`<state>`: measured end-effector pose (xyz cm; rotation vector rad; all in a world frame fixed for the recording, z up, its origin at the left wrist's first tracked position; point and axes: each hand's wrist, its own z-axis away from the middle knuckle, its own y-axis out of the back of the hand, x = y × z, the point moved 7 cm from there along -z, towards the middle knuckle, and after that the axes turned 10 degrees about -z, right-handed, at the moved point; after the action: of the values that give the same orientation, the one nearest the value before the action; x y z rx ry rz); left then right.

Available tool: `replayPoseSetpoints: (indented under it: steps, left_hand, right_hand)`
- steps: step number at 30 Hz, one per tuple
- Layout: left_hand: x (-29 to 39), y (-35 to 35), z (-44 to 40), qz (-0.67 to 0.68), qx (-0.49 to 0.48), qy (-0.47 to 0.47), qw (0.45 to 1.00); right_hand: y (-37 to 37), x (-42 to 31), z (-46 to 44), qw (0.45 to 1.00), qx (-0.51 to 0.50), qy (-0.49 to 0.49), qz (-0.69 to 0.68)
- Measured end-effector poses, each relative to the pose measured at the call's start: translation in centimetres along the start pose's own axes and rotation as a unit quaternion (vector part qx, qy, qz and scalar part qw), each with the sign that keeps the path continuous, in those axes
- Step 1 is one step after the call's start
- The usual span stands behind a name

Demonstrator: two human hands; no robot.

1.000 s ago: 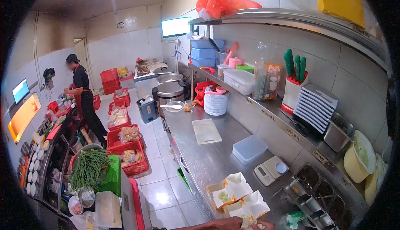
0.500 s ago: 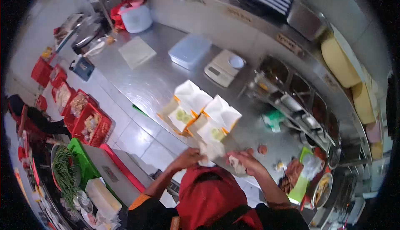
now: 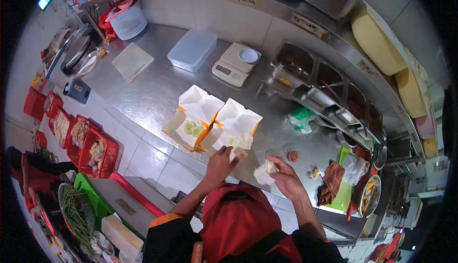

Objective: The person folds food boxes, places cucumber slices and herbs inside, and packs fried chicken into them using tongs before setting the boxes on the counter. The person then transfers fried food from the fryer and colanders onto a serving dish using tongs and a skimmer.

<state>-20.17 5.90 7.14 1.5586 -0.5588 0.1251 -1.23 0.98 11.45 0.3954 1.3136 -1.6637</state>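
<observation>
Two open paper boxes stand side by side on the steel counter. The left box (image 3: 181, 130) has cucumber slices (image 3: 192, 128) in it. In the right box (image 3: 238, 116) lie pale pieces, partly behind a whitish sheet. My left hand (image 3: 222, 166) is at the near edge of the right box, its fingers closed on a whitish piece like paper (image 3: 237, 154). To the right, my right hand (image 3: 285, 176) grips a crumpled white wrapper (image 3: 265, 171) above the counter. Just beyond it is a small reddish cup (image 3: 292, 155).
Behind the boxes are a scale (image 3: 236, 65), a lidded plastic container (image 3: 192, 51) and a white board (image 3: 133, 62). Food trays (image 3: 329, 79) line the back right. A green board (image 3: 342, 186) and a metal bowl (image 3: 369, 196) are at right.
The view has tilted down to the counter. My left hand has moved up to the right box's near edge. My right hand still holds the wrapper, now more in sight.
</observation>
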Motion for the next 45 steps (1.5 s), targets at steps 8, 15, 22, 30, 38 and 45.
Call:
replayPoseSetpoints:
  steps: [8, 15, 22, 30, 38, 45]
  left_hand:
    - [1.7, 0.2, 2.1, 0.589, -0.241, 0.104, 0.764]
    - [-3.7, 6.1, 0.6, 0.408, 0.006, 0.088, 0.909]
    - [-15.1, 8.2, -4.2, 0.284, -0.064, 0.075, 0.954]
    - [-24.4, -1.3, -6.3, -0.215, -0.064, 0.004, 0.974]
    - [-21.3, 0.7, -5.5, 0.027, 0.091, 0.13, 0.987]
    - [-13.8, 8.6, -0.1, 0.115, 0.139, 0.083, 0.98]
  right_hand:
    - [-3.1, -0.7, -3.8, 0.951, 0.015, 0.103, 0.293]
    - [-9.0, -0.4, -7.5, 0.887, -0.01, 0.162, 0.431]
    - [-11.1, -1.5, -7.9, 0.904, -0.085, 0.147, 0.393]
    - [-13.8, -18.8, -1.0, 0.795, 0.029, 0.361, 0.487]
    - [-0.3, -53.5, 0.5, 0.407, 0.251, 0.519, 0.708]
    - [-8.0, -53.5, -7.1, 0.42, 0.115, 0.181, 0.882]
